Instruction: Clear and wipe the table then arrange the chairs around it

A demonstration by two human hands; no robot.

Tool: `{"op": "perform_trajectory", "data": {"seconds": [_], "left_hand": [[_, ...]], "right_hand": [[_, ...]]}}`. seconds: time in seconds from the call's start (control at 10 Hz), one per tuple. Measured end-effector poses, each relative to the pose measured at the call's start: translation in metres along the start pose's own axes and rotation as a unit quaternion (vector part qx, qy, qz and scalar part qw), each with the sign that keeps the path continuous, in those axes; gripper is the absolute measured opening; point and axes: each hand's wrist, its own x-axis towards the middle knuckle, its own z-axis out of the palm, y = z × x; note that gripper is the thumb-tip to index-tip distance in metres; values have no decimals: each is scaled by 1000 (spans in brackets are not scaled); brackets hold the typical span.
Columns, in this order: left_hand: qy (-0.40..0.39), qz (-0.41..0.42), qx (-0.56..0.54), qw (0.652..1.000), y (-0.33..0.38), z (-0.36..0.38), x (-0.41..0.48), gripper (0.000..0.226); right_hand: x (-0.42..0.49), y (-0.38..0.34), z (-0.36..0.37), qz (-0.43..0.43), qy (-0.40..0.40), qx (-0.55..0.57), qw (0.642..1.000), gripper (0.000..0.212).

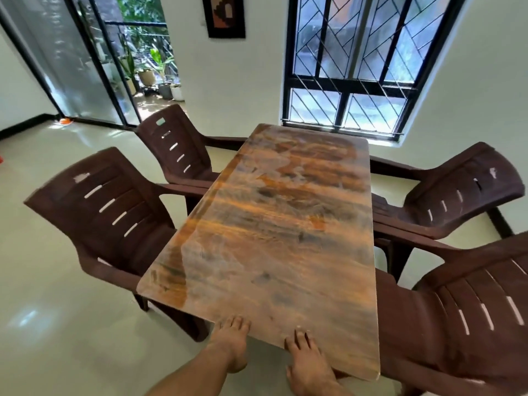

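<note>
Table (271,224) glossy, orange-brown marbled, left hand (232,340) and right hand (307,358) flat-fingered on its edge.

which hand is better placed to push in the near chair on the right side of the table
Right, probably. The right hand rests on the near edge of the table, beside the near right chair; the left hand sits further along that edge, away from it.
</note>
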Motion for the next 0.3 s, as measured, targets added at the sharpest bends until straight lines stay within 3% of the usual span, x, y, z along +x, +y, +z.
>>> {"op": "perform_trajectory", "data": {"seconds": [0.3], "left_hand": [[29,73,58,995,-62,16,-21,77]], "right_hand": [[-27,-78,10,43,36,8,998,75]]}}
